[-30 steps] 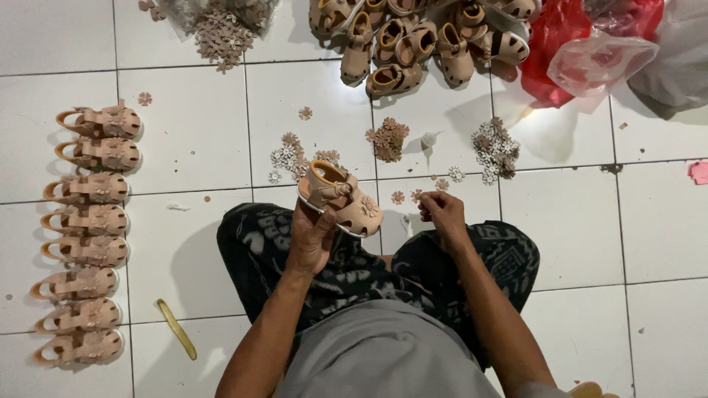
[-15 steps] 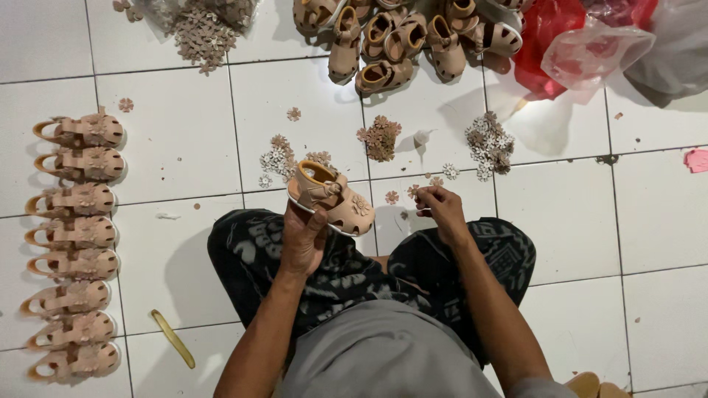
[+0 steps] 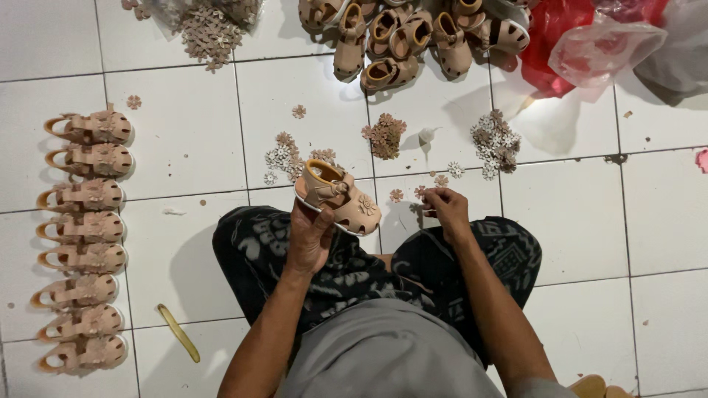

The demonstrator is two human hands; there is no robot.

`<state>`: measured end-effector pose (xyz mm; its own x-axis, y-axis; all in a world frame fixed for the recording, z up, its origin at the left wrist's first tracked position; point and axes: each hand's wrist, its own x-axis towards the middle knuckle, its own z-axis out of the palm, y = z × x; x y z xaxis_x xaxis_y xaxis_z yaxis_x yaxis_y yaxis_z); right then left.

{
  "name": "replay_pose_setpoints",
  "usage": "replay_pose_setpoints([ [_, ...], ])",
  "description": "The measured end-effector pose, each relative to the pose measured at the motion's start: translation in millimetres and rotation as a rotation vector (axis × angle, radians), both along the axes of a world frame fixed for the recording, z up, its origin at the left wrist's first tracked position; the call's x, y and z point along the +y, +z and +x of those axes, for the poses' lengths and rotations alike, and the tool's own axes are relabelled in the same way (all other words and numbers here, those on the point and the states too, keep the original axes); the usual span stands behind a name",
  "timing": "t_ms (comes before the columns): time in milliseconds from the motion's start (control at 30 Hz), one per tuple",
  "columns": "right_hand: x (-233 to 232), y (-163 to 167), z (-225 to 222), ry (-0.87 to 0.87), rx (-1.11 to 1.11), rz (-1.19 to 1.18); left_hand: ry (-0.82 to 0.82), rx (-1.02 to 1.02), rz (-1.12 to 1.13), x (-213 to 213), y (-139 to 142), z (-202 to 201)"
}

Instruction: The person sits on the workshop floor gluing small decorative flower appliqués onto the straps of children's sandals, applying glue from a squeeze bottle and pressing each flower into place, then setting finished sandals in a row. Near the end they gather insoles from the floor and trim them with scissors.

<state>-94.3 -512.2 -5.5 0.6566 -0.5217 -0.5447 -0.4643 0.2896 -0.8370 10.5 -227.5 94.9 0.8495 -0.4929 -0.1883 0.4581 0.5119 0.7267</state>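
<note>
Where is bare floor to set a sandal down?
Bare tiles lie between the sandal row and the left knee, and right of the right knee. Crowded: ahead, among the flower piles and the sandal heap.

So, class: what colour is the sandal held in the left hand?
Tan-pink, clearest in the head view: sandal, left hand.

I'm looking at a home-style shoe workshop on a white tiled floor [image 3: 184,155]: a row of finished sandals [image 3: 82,243], a heap of unfinished ones [image 3: 413,33], flower trims [image 3: 385,136] and plastic bags [image 3: 590,44].
</note>
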Motion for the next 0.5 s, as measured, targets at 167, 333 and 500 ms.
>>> replay_pose_setpoints([
  [167, -17.8, 5.8, 9.3, 0.173, -0.006, -0.389, -0.005, -0.003, 0.027, -2.6, 7.7, 2.2],
  [333, -47.1, 10.8, 7.7, 0.227, 0.01, -1.148, -0.008, -0.003, -0.01, -2.4, 3.4, 4.2],
  [500, -57.4, 2.1, 7.7, 0.232, 0.077, -1.164, 0.005, 0.038, 0.014, 2.9, -11.6, 2.8],
])
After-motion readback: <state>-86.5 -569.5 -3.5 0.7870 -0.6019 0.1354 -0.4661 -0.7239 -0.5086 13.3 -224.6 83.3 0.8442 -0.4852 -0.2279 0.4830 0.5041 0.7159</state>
